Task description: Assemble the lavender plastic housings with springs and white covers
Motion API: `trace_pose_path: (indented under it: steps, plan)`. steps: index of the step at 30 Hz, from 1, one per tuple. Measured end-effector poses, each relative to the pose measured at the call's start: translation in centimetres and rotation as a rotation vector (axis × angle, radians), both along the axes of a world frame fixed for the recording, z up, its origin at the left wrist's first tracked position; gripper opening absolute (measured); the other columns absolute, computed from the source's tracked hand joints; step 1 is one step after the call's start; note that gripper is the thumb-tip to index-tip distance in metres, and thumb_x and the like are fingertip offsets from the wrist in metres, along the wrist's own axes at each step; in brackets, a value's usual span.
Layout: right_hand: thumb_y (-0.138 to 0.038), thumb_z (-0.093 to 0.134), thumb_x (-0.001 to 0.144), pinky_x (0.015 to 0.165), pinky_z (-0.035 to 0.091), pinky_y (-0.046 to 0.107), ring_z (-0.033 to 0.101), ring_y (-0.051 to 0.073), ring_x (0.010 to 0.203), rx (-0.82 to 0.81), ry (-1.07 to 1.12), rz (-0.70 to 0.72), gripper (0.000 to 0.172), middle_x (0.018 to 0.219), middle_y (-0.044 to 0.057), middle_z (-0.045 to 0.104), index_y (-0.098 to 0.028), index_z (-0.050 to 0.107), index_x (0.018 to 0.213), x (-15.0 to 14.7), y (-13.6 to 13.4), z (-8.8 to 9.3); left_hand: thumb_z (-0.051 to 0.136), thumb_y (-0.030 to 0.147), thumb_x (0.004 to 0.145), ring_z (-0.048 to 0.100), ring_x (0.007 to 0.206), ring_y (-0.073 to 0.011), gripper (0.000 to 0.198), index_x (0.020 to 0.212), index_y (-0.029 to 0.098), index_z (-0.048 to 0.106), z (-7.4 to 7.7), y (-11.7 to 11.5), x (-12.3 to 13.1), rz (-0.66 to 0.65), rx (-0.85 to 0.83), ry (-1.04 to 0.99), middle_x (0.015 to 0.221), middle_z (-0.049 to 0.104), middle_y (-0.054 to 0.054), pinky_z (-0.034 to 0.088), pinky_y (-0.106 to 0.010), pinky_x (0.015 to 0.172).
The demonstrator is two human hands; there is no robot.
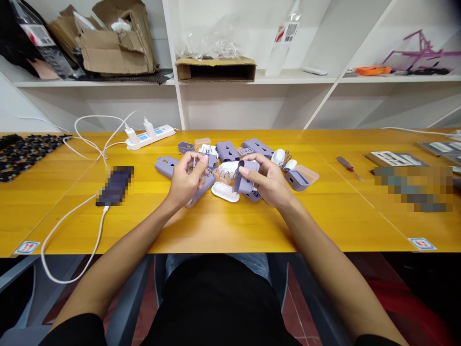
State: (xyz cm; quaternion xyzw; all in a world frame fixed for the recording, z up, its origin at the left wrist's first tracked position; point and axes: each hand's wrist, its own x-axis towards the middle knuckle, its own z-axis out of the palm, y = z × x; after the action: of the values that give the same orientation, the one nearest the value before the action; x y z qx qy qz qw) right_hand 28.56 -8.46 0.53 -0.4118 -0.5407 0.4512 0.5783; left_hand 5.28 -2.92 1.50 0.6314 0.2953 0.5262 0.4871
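My left hand (185, 180) is closed round a long purple plastic part (203, 186) and pinches something small above it that I cannot make out. My right hand (268, 181) grips a purple plastic housing (244, 179), held upright over the yellow table (223, 226). Between the two hands lie a white ribbed piece (225, 191) and a part with metal coil springs (224, 172). Several more purple shells (227, 150) and white pieces are scattered just behind the hands.
A white power strip (149, 136) with chargers and cables sits at the back left, a phone (115, 185) on a cable to the left. A screwdriver (348, 167) lies right. Black parts (21, 151) lie far left. Shelves with cardboard boxes (215, 68) stand behind.
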Motion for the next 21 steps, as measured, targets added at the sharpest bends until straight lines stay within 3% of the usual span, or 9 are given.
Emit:
trace_pose_path:
  steps: [6,10,15,21]
  plan:
    - [-0.043,0.098,0.079,0.076,0.062,0.033,0.079,0.021,0.09,-0.168,-0.151,0.387,0.05,0.104,0.006,0.082,-0.022,0.073,0.116,0.3,0.1,0.0,0.089,0.05,0.084,0.044,0.04,-0.0066,0.04,0.094,0.022,0.063,0.5,0.7,-0.7,-0.077,-0.192,-0.009,0.067,0.061,0.005,0.026,-0.022,0.039]
    - [-0.035,0.099,0.077,0.1,0.063,0.041,0.079,0.025,0.114,-0.138,-0.282,0.512,0.059,0.117,0.009,0.082,-0.021,0.072,0.126,-0.5,0.0,-0.6,0.091,0.048,0.083,0.043,0.044,-0.0071,0.037,0.098,0.021,0.069,0.8,0.3,-0.9,-0.104,-0.112,0.108,0.065,0.059,0.005,0.032,-0.023,0.044]
    - [-0.034,0.095,0.083,0.115,0.06,0.048,0.08,0.025,0.117,-0.041,-0.236,0.522,0.052,0.119,0.01,0.083,-0.02,0.07,0.126,-2.6,-0.4,-1.7,0.086,0.045,0.087,0.066,0.072,-0.0146,0.032,0.104,0.02,0.074,0.3,-0.5,-0.5,-0.035,0.125,0.281,0.089,0.077,-0.003,0.051,-0.027,0.065]
    - [-0.043,0.097,0.081,0.102,0.067,0.044,0.081,0.023,0.105,0.019,-0.034,0.368,0.045,0.108,0.004,0.081,-0.023,0.07,0.112,-4.8,-0.4,-2.2,0.07,0.049,0.103,0.071,0.091,-0.0215,0.032,0.113,0.02,0.079,-0.4,-1.3,-0.2,0.087,0.536,0.404,0.103,0.079,-0.009,0.055,-0.035,0.087]
